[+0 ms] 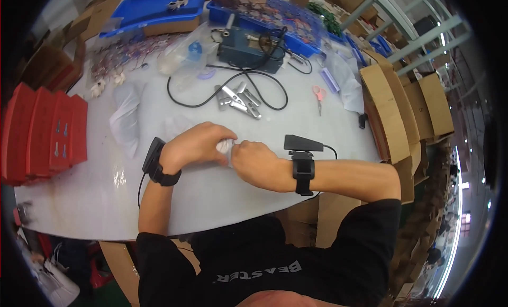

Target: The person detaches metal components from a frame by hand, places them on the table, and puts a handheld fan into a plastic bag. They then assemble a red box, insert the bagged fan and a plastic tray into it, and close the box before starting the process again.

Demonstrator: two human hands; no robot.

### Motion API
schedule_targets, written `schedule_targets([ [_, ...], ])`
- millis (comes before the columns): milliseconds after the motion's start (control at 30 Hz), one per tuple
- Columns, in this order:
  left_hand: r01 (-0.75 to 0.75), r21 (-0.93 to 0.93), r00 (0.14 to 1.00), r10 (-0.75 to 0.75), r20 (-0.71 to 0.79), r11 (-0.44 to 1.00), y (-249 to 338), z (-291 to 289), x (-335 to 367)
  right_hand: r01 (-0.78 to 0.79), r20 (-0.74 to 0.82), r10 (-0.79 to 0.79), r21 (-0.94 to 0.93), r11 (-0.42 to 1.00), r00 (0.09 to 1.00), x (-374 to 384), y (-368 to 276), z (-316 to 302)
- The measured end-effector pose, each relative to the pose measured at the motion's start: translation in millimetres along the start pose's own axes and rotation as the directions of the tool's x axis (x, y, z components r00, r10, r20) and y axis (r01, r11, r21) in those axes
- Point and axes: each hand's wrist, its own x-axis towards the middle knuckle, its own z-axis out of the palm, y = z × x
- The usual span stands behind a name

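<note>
Near the middle of the white table (211, 206), my left hand (196, 143) curls its fingers and thumb round a small white piece (225, 145). The kind of piece cannot be told, since the fingers cover much of it. Pressed close against its right side is my right hand (259, 161), its fingers closed; anything they pinch is hidden. Just beyond both hands lies a loose heap of shiny metal parts (241, 101), long and narrow. A black cable (193, 105) loops around that heap.
A dark blue-grey machine (246, 48) stands at the back. Pink scissors (319, 97) lie to the right, near a cardboard box (389, 108). Red bins (47, 135) and a wrapped white bundle (125, 116) are on the left. A blue tray (132, 13) sits far back.
</note>
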Motion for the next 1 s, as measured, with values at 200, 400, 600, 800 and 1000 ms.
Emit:
schedule_targets([
  [200, 0.093, 0.003, 0.995, -0.094, 0.028, 0.996, 8.7, -3.3, -0.9, -0.160, -0.154, 0.138, -0.142, 0.977, 0.978, -15.6, -15.5, 10.2],
  [400, 0.032, 0.064, 0.998, -0.029, -0.050, 0.997, -1.0, 7.3, -4.9, -0.241, -0.139, 0.240, 0.008, 0.970, 0.961, -19.3, -7.9, -4.3],
  [600, 0.046, 0.065, 0.999, -0.045, -0.013, 0.997, -1.7, 8.4, -3.7, -0.137, 0.089, 0.133, 0.041, 0.990, 0.987, -7.7, 3.9, -17.0],
  [800, 0.077, 0.038, 0.997, -0.078, 0.020, 0.996, -1.2, 9.1, 0.3, -0.214, 0.062, 0.215, -0.027, 0.976, 0.975, -10.8, 0.6, -9.2],
  [1000, 0.076, 0.024, 0.996, -0.075, -0.041, 0.997, -3.2, 14.0, -4.6, -0.176, 0.254, 0.139, 0.127, 0.976, 0.957, 2.2, 14.6, -30.2],
])
